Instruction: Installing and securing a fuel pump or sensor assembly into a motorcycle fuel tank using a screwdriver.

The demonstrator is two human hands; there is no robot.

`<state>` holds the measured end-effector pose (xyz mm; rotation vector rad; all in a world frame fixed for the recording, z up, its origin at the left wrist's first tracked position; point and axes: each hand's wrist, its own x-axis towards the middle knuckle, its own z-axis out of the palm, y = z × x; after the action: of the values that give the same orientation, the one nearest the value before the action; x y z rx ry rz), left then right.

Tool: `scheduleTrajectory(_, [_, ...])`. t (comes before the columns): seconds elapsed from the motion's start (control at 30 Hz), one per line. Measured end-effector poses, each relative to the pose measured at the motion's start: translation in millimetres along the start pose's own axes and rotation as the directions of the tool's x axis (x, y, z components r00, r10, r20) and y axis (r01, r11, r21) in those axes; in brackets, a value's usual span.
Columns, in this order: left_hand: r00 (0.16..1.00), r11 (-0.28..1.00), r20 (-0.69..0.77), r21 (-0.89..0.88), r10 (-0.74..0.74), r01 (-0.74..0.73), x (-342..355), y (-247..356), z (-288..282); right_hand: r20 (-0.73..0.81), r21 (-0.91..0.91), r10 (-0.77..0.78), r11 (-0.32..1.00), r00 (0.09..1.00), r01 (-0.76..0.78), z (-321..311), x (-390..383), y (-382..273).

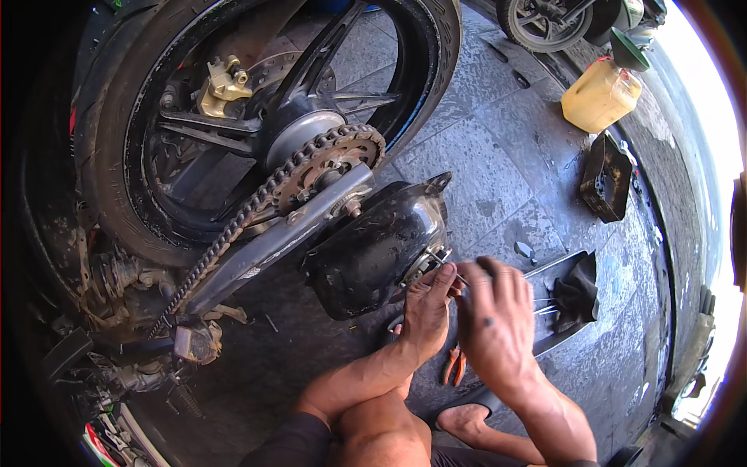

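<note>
A black, rounded metal tank (pixel 381 245) lies on the floor in front of me, with a small metal fitting (pixel 424 265) at its near right side. My left hand (pixel 426 311) is closed beside that fitting, thumb and fingers pinched at a thin metal rod (pixel 440 260). My right hand (pixel 498 319) is partly blurred, its fingers curled around the other end of the rod. What kind of tool or part the rod is cannot be made out. Orange-handled pliers (pixel 454 366) lie on the floor below my hands.
To the left stands a motorcycle's rear wheel (pixel 101 156) with a chain (pixel 226 243) and a grey swingarm (pixel 272 241). At the right are a dark open tray (pixel 607 177), a yellowish jug (pixel 599 97) with a green funnel (pixel 629 50), and a tray-like holder (pixel 560 338) with a black cloth (pixel 576 288).
</note>
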<state>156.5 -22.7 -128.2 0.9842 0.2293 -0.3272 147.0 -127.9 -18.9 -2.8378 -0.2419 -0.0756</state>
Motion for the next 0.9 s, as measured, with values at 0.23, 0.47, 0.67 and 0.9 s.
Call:
scheduleTrajectory(0.23, [0.994,0.907,0.017,0.408,0.110,-0.107,-9.3,25.3,-13.2,0.058,-0.008,-0.056,0.998,0.997,0.056,37.3,18.2,-8.8])
scheduleTrajectory(0.47, [0.656,0.310,0.231,0.738,0.719,-0.600,-10.6,78.9,-61.4,0.097,-0.020,-0.098,0.995,0.990,0.101,49.3,24.5,-2.0])
scheduleTrajectory(0.67, [0.742,0.558,-0.047,0.691,0.669,-0.459,-0.5,72.4,-71.5,0.108,0.378,0.101,0.916,0.989,-0.135,40.1,38.4,7.2])
scheduleTrajectory(0.9, [0.779,0.624,-0.085,0.654,0.621,-0.427,3.2,77.1,-74.5,0.170,0.111,0.111,0.985,0.979,-0.131,34.6,39.9,-2.5])
